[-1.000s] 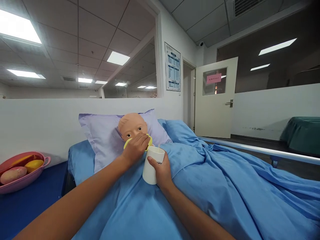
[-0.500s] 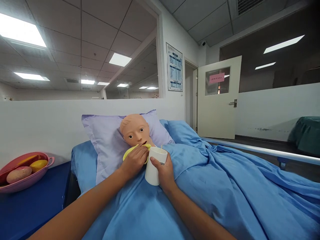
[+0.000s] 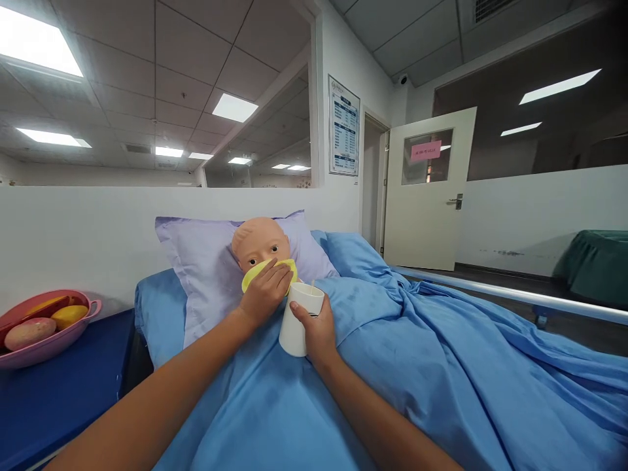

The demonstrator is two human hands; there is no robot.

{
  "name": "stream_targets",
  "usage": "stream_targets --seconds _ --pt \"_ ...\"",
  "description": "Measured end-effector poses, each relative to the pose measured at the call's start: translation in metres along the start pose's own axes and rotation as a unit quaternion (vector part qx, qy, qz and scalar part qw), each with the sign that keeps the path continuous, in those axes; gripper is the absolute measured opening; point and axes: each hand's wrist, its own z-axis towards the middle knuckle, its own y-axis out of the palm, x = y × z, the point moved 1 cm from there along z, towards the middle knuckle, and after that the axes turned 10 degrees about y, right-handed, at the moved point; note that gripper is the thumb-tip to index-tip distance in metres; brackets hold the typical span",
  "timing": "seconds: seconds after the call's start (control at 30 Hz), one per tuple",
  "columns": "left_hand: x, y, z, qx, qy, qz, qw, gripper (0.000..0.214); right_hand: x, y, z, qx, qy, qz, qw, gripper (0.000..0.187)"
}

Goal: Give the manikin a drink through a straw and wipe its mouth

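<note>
A manikin's head [image 3: 260, 237] rests on a lilac pillow [image 3: 201, 258]. Over its mouth lies a yellow cloth [image 3: 251, 277], pressed there by my left hand [image 3: 265, 292], whose fingers are together on top of it. The cloth covers the mouth and nose. My right hand [image 3: 320, 330] is wrapped around a white cup [image 3: 293, 330] just below and right of the cloth, slightly tilted above the bed. A thin pale straw or stick [image 3: 313, 286] sticks up out of the cup. What the cup holds is hidden.
A blue quilt [image 3: 432, 392] covers the bed, with a rail [image 3: 490, 293] along its right side. At left, a pink basket [image 3: 63, 343] with fruit stands on a dark blue tabletop [image 3: 53, 405]. A door [image 3: 426, 229] stands ajar at the back.
My left hand has moved up with the yellow cloth, which now covers the manikin's mouth. The cup stays in my right hand, and the view has shifted slightly.
</note>
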Motion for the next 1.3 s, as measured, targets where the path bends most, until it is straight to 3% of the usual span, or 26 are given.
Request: stream_targets --seconds 0.2,0.47,0.57,0.63,0.7,0.8,0.87,0.93,1.0,1.07,1.1,1.23,1.3 --pt "0.014 -0.005 -0.022 0.007 0.004 -0.004 1.0 0.027 -0.001 0.001 -0.002 -0.005 -0.003 0.003 1.0 0.056" --pt "0.027 -0.011 -0.038 -0.003 -0.105 -0.094 0.99 0.034 -0.004 0.002 -0.005 -0.025 -0.005 0.004 1.0 0.055" --pt "0.036 -0.014 -0.048 0.015 -0.195 -0.168 0.966 0.04 -0.006 0.002 -0.005 -0.035 0.014 0.002 0.999 0.055" --pt "0.043 -0.019 -0.051 0.053 -0.297 -0.23 0.925 0.04 -0.007 0.002 -0.005 -0.044 0.021 -0.005 0.999 0.055" --pt "0.048 -0.025 -0.051 0.09 -0.432 -0.286 0.851 0.037 -0.008 0.002 -0.004 -0.053 0.022 -0.017 0.998 0.055" --pt "0.053 -0.031 -0.052 0.155 -0.631 -0.336 0.682 0.032 -0.008 0.004 -0.007 -0.063 0.027 -0.026 0.997 0.054" --pt "0.056 -0.031 -0.058 0.207 -0.704 -0.347 0.584 0.04 -0.008 0.006 -0.01 -0.064 0.036 -0.024 0.997 0.054" --pt "0.059 -0.027 -0.07 0.216 -0.739 -0.351 0.534 0.046 -0.007 0.008 -0.014 -0.066 0.045 -0.026 0.996 0.053" --pt "0.062 -0.024 -0.086 0.186 -0.76 -0.352 0.514 0.047 -0.006 0.01 -0.018 -0.077 0.051 -0.037 0.995 0.053" --pt "0.065 -0.02 -0.102 0.153 -0.758 -0.353 0.526 0.045 -0.003 0.012 -0.02 -0.095 0.055 -0.051 0.993 0.053" --pt "0.067 -0.018 -0.108 0.139 -0.744 -0.352 0.55 0.041 -0.002 0.013 -0.022 -0.102 0.056 -0.056 0.992 0.053" --pt "0.07 -0.013 -0.121 0.103 -0.62 -0.338 0.701 0.031 0.0 0.015 -0.024 -0.118 0.056 -0.063 0.989 0.053" --pt "0.069 -0.01 -0.124 0.1 -0.555 -0.32 0.761 0.033 0.0 0.015 -0.024 -0.116 0.055 -0.069 0.989 0.053"
